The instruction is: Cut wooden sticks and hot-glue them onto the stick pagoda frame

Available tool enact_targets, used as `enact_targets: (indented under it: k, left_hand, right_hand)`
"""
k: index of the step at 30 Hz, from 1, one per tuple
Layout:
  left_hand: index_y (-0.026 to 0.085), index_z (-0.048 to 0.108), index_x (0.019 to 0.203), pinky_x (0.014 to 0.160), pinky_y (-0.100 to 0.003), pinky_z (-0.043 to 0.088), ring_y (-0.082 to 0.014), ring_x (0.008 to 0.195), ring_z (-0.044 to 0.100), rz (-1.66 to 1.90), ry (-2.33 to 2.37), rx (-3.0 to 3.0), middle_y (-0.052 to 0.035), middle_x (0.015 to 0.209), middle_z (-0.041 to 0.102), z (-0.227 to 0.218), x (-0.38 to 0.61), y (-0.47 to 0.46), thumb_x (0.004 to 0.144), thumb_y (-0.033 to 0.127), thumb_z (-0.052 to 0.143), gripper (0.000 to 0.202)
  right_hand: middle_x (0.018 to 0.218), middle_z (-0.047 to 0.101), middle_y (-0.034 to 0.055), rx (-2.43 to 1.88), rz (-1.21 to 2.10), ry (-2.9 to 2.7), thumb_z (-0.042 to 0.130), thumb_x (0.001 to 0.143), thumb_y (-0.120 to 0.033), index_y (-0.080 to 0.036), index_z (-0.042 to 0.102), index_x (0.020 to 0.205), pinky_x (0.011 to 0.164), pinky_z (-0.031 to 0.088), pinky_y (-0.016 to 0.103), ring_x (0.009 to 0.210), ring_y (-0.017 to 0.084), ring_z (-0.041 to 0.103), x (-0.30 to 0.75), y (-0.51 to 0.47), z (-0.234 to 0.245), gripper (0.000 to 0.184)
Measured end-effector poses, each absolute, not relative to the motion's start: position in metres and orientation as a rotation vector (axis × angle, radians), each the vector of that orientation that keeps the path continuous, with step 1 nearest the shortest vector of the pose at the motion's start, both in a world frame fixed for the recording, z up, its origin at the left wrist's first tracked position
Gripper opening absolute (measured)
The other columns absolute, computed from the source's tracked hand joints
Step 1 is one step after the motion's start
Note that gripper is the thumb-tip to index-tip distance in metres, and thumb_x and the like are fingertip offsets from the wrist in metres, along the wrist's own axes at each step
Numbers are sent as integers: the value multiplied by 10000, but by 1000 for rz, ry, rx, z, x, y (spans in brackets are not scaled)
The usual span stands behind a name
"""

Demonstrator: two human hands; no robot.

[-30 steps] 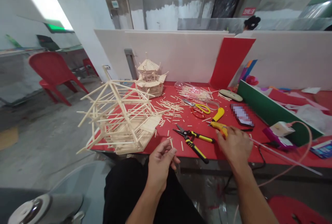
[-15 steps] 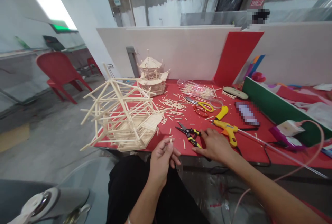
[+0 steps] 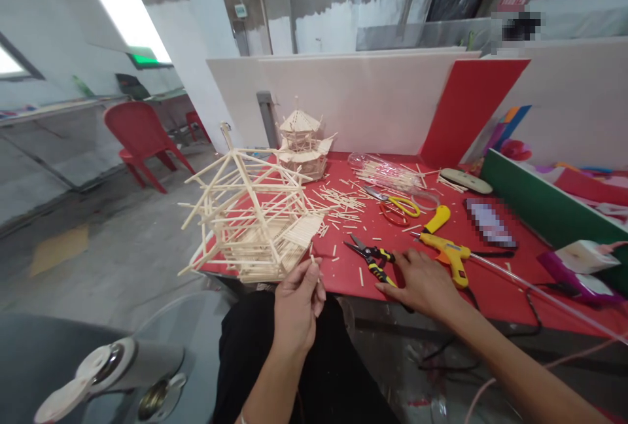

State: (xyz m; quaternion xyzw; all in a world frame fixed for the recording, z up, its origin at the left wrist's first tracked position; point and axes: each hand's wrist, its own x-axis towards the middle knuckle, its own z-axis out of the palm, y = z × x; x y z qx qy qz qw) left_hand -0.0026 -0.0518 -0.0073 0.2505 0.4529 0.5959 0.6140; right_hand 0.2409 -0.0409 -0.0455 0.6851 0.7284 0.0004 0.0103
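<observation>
My left hand [image 3: 297, 306] is closed, pinching a short wooden stick [image 3: 313, 259] between thumb and fingertips, just in front of the table edge. It is close to the front corner of a large open-framed wooden-stick pavilion model [image 3: 255, 214]. My right hand [image 3: 424, 280] rests on the red table with fingers and thumb apart, at the handle ends of black-and-yellow pliers [image 3: 370, 257]. The pliers lie flat, jaws parted and pointing left. Part of the handles is hidden by this hand. A yellow glue gun [image 3: 446, 254] lies right beside it.
Cut sticks [image 3: 343, 198] are scattered mid-table. Behind them lie scissors [image 3: 402, 206] and a plastic bag of sticks [image 3: 387, 174]. A smaller pagoda model [image 3: 301, 142] stands at the back. A blurred phone [image 3: 490, 222] and a green panel [image 3: 534, 201] are at right.
The camera view has swung left, so everything sits further right in it. My left hand, with the stick, has moved left toward the large model. My right hand stays at the pliers.
</observation>
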Motion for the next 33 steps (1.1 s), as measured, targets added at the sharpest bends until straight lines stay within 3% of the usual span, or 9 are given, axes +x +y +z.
enact_targets:
  k: [7,11,14,17,20,22,25,29,33]
  left_hand:
    - [149,715,958,344,-143,227,-29,379,407,1350,1084,700,17,593,585,-11,-5,-51,691,394,768,366]
    - [155,718,970,397,-139,275,-39,434,439,1290,1119,719,22,582,566,-10,-4,-53,686,386,773,370]
    - [145,736,889,415,-153,307,-68,493,480,1308,1125,761,2,588,584,-6,-2,-54,663,385,786,334]
    - [151,737,842,413,-170,310,-94,526,507,1292,1136,854,-20,622,614,-5,-1,-55,683,398,764,296]
    - [166,729,858,439,-192,334,-94,500,494,1229,1140,1001,-19,640,616,-5,-1,-56,750,398,708,257]
    - [177,723,881,481,-209,364,-100,499,492,1214,1155,1097,-14,641,610,-4,-1,-56,789,387,670,236]
    - [189,715,826,532,-222,373,-115,512,482,1223,1201,1267,6,573,555,2,-3,-58,834,352,617,190]
    - [195,661,671,551,-227,356,-126,536,475,1206,1198,1483,9,566,513,7,-7,-61,866,295,562,240]
    - [200,649,704,557,-235,356,-137,557,485,1185,1209,1609,7,593,510,5,-9,-61,882,257,523,225]
  right_hand:
    - [972,602,118,2285,-172,2258,582,719,-621,-164,620,1120,752,415,350,917,285,589,237,-42,-42,609]
    - [908,649,82,2354,-917,2241,564,750,-552,-160,658,981,696,442,314,808,240,617,239,-46,-29,464]
    - [848,667,89,2180,-1755,2203,240,903,-585,-143,649,1052,682,476,314,787,226,639,240,-59,-24,620]
    - [848,662,137,2088,-2076,2184,-28,937,-443,-117,587,1205,696,493,328,828,226,665,229,-83,-23,747]
    - [961,667,136,1945,-2258,2159,231,886,-295,-154,507,1318,717,498,318,892,216,670,210,-105,-22,531]
    - [1031,667,103,1771,-2414,2118,413,720,-190,-192,451,1366,734,508,317,931,220,665,197,-113,-18,647]
    - [1179,622,78,1834,-2118,2364,474,562,-110,-222,399,1398,875,493,362,1079,242,601,187,-113,-12,846]
    - [1405,441,137,2082,-1328,2641,502,621,-136,-199,330,1435,1076,341,468,1305,279,410,187,-107,-12,834]
    - [1456,367,173,2071,-1034,2631,512,655,-179,-169,272,1460,1101,276,545,1354,310,343,190,-107,-17,839]
